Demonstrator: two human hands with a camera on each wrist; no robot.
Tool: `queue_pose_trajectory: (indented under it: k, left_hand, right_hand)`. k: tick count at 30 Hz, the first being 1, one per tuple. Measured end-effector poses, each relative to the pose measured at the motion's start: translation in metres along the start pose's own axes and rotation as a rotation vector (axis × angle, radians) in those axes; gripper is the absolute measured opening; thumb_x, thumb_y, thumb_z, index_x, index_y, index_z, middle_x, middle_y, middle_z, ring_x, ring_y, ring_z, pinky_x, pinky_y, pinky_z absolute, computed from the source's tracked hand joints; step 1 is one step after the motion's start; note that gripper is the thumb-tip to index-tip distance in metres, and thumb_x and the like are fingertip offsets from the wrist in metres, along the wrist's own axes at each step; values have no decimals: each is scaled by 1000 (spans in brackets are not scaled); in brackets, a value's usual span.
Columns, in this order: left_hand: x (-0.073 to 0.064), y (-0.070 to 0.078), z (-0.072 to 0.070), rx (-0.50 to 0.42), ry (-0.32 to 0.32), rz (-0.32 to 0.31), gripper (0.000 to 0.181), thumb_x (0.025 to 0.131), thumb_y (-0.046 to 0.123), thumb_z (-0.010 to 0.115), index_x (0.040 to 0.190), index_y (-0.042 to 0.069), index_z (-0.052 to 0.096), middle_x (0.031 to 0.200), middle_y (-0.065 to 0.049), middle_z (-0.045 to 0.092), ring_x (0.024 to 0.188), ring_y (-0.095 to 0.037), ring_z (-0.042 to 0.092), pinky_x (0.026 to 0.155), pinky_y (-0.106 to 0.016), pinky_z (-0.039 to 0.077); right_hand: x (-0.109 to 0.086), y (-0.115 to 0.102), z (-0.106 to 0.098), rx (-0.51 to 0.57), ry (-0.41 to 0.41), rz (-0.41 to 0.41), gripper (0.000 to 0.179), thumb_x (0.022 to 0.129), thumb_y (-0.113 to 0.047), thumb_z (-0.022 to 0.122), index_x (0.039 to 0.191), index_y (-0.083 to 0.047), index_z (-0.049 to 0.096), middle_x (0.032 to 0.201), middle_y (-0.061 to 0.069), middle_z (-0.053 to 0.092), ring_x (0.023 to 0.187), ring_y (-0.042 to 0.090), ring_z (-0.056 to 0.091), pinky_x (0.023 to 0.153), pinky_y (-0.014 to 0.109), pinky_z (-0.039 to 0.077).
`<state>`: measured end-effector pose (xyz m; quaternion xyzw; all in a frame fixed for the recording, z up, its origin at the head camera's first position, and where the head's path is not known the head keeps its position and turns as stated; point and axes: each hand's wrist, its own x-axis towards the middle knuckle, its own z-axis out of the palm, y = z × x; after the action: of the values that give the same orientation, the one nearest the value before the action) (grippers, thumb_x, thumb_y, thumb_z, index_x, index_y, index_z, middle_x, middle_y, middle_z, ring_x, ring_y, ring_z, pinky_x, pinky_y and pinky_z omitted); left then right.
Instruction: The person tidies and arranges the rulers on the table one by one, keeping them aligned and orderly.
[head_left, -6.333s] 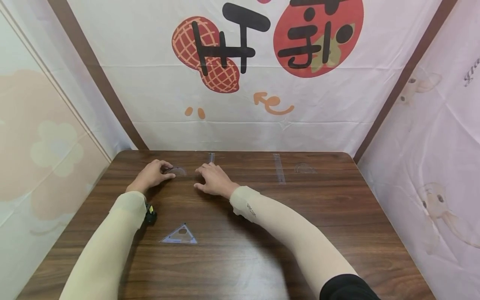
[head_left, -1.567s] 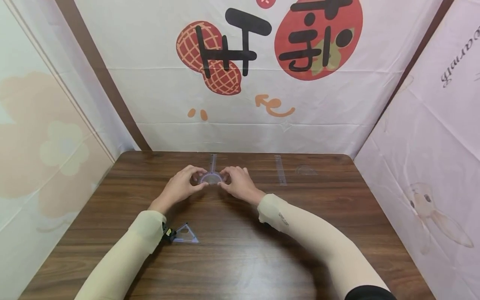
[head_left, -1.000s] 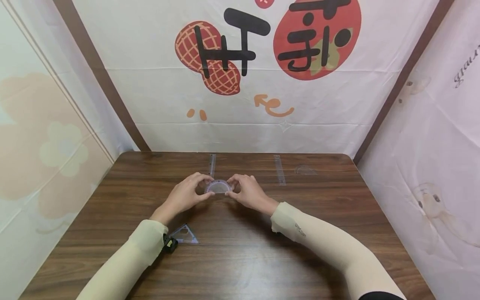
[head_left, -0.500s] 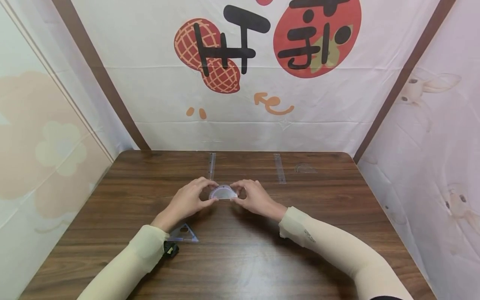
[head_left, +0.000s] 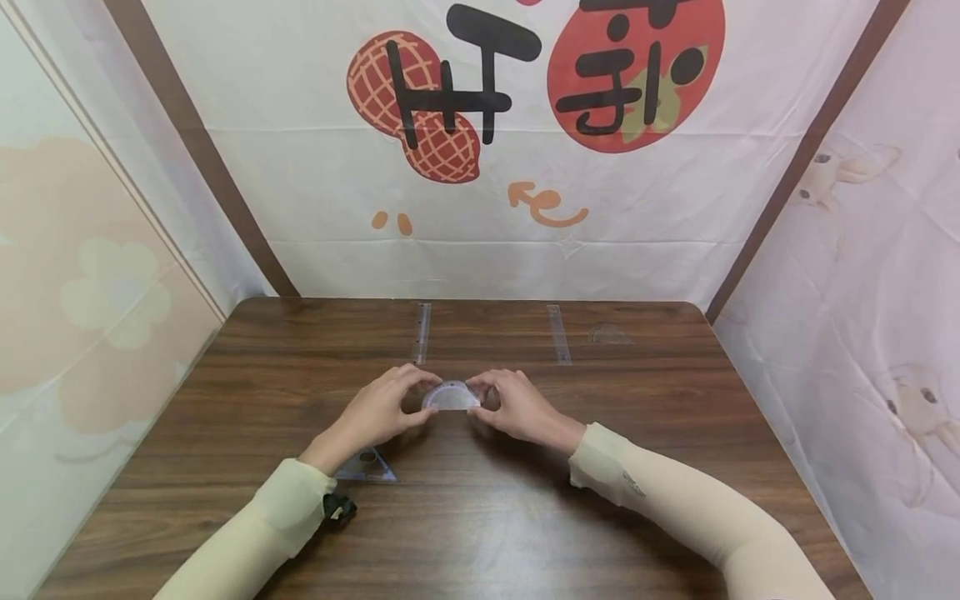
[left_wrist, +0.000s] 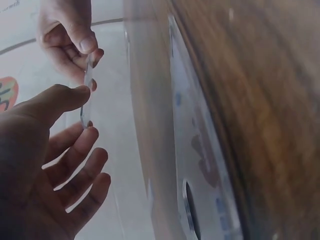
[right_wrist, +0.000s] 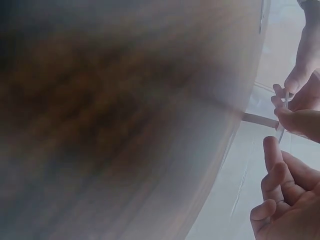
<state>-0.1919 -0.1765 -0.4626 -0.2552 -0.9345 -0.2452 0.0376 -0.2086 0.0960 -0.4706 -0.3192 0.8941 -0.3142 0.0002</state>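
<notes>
Between both hands a clear half-round protractor [head_left: 452, 397] is held above the wooden table. My left hand [head_left: 382, 408] pinches its left end between thumb and fingers. At its right end my right hand [head_left: 517, 407] does the same. The left wrist view shows the protractor [left_wrist: 87, 92] edge-on, with the left hand [left_wrist: 55, 150] gripping the nearer end. From the right wrist, the right hand [right_wrist: 292, 185] is seen with thumb and forefinger at the thin edge. A clear set square [head_left: 367, 467] lies on the table by the left wrist, partly covered by it.
Two clear rulers lie farther back: a left ruler [head_left: 422, 333] and a right ruler [head_left: 558, 335]. A second protractor [head_left: 610, 335] lies at the back right. Printed cloth walls [head_left: 495, 267] stand behind and beside the wooden table [head_left: 525, 533].
Earlier the left hand was at the protractor on the back left and the right hand near the left ruler. Both hands now hold the protractor, brought right and nearer, and the left ruler is uncovered.
</notes>
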Motion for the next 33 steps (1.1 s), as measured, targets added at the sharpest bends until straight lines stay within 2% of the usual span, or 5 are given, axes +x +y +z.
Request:
queue_pose_trajectory:
  k: [15, 21, 25, 28, 33]
  left_hand:
    - [-12, 14, 2, 12, -10, 49, 44, 93, 30, 88, 132, 17, 71, 119, 1, 70, 106, -21, 65, 91, -47, 55]
    - [-17, 18, 3, 20, -37, 53, 45, 93, 30, 87, 133, 16, 72, 119, 1, 70, 106, -22, 65, 93, -48, 54]
    - [-20, 20, 4, 23, -53, 56, 44, 93, 30, 87, 132, 16, 72, 119, 3, 70, 106, -21, 64, 93, -49, 54]
    - [-22, 20, 5, 25, -57, 60, 44, 92, 31, 88, 131, 16, 73, 119, 4, 70, 106, -20, 64, 94, -49, 54]
    - [-25, 20, 7, 32, -68, 59, 44, 91, 32, 89, 130, 18, 73, 119, 4, 71, 109, -20, 64, 97, -50, 54]
  right_hand:
    - [-22, -5, 0, -25, -13, -37, 42, 94, -25, 86, 131, -9, 74, 93, -9, 69, 81, 11, 55, 96, 46, 45]
    - [-28, -7, 0, -12, -39, -36, 45, 94, -24, 87, 133, -7, 73, 93, -8, 70, 70, 5, 49, 98, 48, 46]
    - [-32, -9, 0, -6, -63, -28, 44, 94, -24, 86, 133, -8, 73, 91, -11, 70, 70, 5, 49, 96, 44, 45]
    - [-34, -10, 0, -10, -82, -26, 43, 95, -24, 86, 133, -9, 73, 90, -14, 69, 68, 3, 48, 87, 39, 47]
    - [-37, -11, 2, -9, -113, -33, 44, 95, -22, 86, 134, -8, 73, 89, -14, 70, 66, 2, 49, 89, 39, 47]
